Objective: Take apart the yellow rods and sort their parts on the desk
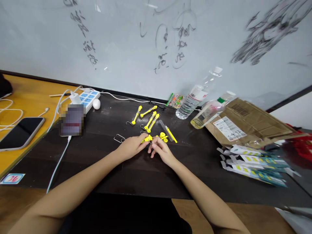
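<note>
My left hand (130,147) is closed around a spring scale (147,139), a slim tube with yellow ends; the hand hides most of it. At its right end, my right hand (162,151) has curled fingers and thumb pinched together; what they hold is too small to make out. Behind my hands lie several similar spring scales (136,115) with wire hooks. A bent metal wire (119,138) lies beside my left hand. Just beyond my right hand are small yellow round parts (163,136), a clear tube (165,130) and a yellow strip (171,135).
At right stand a water bottle (192,97), a tilted bottle of yellow liquid (209,112), a cardboard box (248,125) and opened cartons (255,165). At left are a power strip (91,97), a white ball (96,104), phones (21,131) and cables. A whiteboard (126,42) rises behind.
</note>
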### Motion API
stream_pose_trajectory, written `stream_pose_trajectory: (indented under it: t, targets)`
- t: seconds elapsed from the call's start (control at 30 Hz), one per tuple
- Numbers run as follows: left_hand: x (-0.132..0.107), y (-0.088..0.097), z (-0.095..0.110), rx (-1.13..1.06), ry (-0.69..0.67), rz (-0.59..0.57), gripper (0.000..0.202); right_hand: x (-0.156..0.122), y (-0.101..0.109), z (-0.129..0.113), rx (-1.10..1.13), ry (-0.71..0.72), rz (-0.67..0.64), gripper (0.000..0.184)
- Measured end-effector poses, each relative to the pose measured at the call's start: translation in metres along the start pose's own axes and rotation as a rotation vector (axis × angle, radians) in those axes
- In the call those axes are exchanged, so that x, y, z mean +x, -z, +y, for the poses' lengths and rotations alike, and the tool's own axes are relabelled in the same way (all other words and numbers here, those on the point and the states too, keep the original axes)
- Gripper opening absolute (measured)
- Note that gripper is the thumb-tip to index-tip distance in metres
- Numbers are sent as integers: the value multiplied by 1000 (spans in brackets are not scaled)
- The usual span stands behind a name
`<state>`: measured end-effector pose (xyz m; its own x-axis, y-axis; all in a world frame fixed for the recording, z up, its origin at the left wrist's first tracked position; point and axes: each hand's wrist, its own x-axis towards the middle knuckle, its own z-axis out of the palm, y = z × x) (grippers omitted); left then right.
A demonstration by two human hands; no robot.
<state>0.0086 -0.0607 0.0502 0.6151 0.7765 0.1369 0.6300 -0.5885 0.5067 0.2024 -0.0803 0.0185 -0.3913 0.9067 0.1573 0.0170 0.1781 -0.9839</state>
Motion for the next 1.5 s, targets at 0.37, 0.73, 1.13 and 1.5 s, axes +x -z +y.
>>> stream_pose_trajectory:
  t: [0.37, 0.73, 1.13, 1.5]
  targets:
    - [-3, -5, 8, -83, 27, -49, 20, 5, 1, 13, 261, -121, 6, 29]
    - [-2, -9, 7, -95, 55, -50, 31, 7, -3, 9, 253, -155, -22, 27]
    - [-1, -11, 7, 24, 24, -91, 27, 4, -2, 14, 180, -144, -65, 21]
    - [-1, -17, 9, 271, 21, -51, 24, 6, -6, 12, 169, -173, -86, 24]
